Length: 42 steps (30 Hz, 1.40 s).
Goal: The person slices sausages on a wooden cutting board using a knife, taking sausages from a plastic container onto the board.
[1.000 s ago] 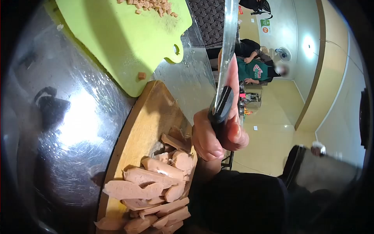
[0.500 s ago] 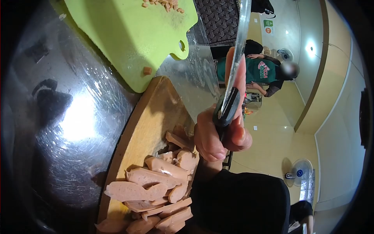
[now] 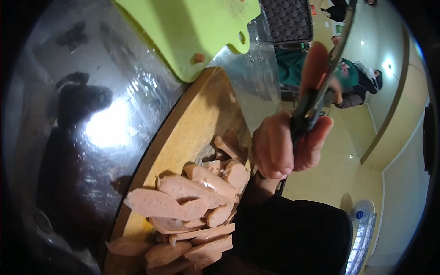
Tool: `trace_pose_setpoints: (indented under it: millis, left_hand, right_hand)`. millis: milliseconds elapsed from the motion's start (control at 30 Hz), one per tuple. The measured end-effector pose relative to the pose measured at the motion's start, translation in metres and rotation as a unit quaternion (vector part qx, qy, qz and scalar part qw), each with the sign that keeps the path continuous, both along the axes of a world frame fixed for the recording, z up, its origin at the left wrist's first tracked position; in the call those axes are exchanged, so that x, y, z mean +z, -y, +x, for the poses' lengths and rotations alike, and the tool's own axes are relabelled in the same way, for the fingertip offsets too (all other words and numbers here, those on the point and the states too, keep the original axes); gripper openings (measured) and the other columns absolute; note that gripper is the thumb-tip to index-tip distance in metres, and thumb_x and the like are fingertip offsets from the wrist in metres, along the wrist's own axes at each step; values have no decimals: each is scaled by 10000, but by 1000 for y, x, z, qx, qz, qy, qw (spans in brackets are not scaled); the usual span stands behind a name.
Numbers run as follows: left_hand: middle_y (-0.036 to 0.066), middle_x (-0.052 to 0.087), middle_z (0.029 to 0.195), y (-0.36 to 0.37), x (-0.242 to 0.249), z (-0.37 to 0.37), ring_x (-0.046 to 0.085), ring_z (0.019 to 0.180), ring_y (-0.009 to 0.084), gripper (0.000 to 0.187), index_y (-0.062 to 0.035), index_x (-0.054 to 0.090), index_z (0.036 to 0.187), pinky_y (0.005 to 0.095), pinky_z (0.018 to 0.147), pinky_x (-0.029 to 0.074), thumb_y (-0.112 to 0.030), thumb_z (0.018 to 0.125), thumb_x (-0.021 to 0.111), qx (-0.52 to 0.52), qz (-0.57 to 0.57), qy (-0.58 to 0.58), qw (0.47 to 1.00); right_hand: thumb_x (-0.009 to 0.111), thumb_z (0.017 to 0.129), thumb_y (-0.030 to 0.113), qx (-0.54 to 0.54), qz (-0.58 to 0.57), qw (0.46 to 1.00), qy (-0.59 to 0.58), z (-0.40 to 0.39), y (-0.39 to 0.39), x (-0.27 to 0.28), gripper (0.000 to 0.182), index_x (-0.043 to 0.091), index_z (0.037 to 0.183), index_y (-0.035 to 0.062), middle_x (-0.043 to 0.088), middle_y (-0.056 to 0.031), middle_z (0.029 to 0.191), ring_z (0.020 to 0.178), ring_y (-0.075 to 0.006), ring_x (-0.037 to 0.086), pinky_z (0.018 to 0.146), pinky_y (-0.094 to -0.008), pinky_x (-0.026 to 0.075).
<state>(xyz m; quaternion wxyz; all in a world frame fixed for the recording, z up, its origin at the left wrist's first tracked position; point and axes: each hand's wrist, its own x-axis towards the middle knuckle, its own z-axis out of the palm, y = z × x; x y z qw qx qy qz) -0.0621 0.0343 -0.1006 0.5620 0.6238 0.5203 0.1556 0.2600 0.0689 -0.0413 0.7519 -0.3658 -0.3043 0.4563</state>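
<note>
My right hand (image 3: 293,146) is closed round the black handle of a knife (image 3: 304,114), with a finger stretched along the blade. The blade points toward the top right of the view and touches no food. Beside this hand, cut pieces of pink sausage (image 3: 197,190) lie piled on a wooden board (image 3: 183,123). Some are long halves, others are thin strips. My left hand is not in view.
A green cutting board (image 3: 183,27) with a small sausage cube (image 3: 198,58) adjoins the wooden board. Both rest on a shiny metal surface (image 3: 110,59). A person in a green apron (image 3: 346,75) stands beyond, near a dark woven item (image 3: 286,20). A fan (image 3: 364,229) is behind.
My right hand and the knife have moved toward the right of the view, and the knife has tilted. The boards appear shifted up and right as the view moved.
</note>
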Motion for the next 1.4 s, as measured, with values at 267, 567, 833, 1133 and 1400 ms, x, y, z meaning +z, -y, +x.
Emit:
trace_pose_setpoints:
  millis: [267,567,833,1133,1400]
  left_hand:
    - [66,641,868,23,33,-23,584,666,120,270,-21,565,1196,211,586,476,-104,954,649,42,57,-56,996]
    - [83,638,875,27,68,25,605,684,126,275,-1,555,1197,220,599,504,-62,947,651,163,156,-23,974]
    - [57,628,922,30,104,49,607,749,87,287,17,576,1226,205,646,497,-43,955,646,290,17,84,953]
    - [25,645,827,42,166,21,573,680,67,192,8,624,1150,210,608,474,-40,963,628,200,11,131,971]
    - [128,649,921,80,286,-87,608,719,207,164,-25,649,888,306,596,492,-172,952,614,-253,229,369,865]
  right_hand:
    - [412,1060,333,-46,-23,995,91,-8,18,17,656,24,1562,171,529,-133,690,398,-149,466,348,-234,434]
    - [454,1047,244,-83,26,970,225,-19,34,35,623,144,1543,30,477,-148,772,435,-137,427,361,-230,378]
    - [485,1029,257,-50,-67,936,341,-41,49,89,657,179,1556,10,508,-76,711,456,-73,393,405,-203,317]
    - [557,925,-48,127,-196,916,327,-56,133,117,546,425,1455,-38,538,-149,1357,798,-119,590,727,-260,481]
    - [541,962,-27,57,-135,924,354,-40,160,159,520,436,1470,0,611,-100,1293,697,-65,554,575,-218,460]
